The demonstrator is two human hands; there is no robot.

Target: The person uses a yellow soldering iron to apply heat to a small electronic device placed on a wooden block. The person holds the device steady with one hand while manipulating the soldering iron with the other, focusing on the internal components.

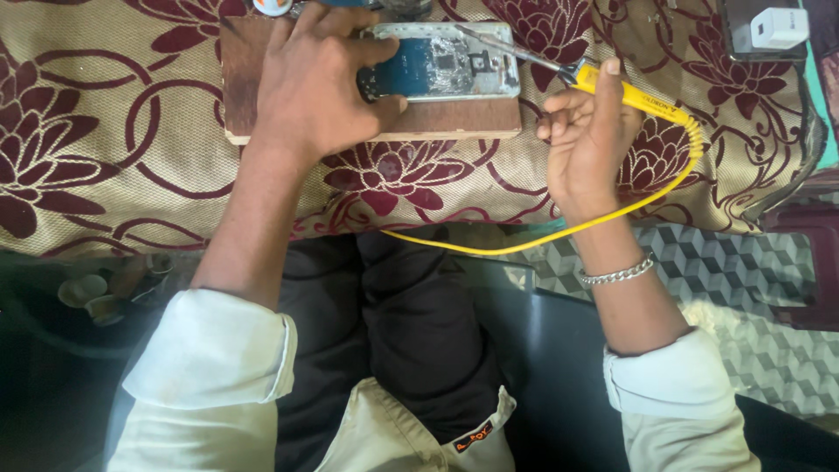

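An opened phone (pixel 441 63) is laid flat on a wooden board (pixel 454 120), back cover off, blue circuit board exposed. Its long axis runs left–right across the view, parallel to the board's long edge. The board is set on a beige cloth with maroon floral pattern (pixel 114 131).

The phone's left end is clamped by the left hand (pixel 310 83) — fingers over the top edge, thumb pressed against the lower edge. The phone is pinned to the board.

A yellow-handled soldering iron (pixel 634 96) is gripped by the right hand (pixel 587 140), fist closed round the handle, index finger extended along it. The iron's long axis is tilted: handle low right, metal tip pointed up-left, with the tip placed at the phone's upper right corner. Contact with the circuit board cannot be confirmed. A yellow cable (pixel 542 240) is looped from the handle's rear, down under the right wrist and off to the left over the lap.

A silver bracelet (pixel 616 274) is worn on the right wrist. A white charger block (pixel 778 28) is seen top right, well apart from the hands.
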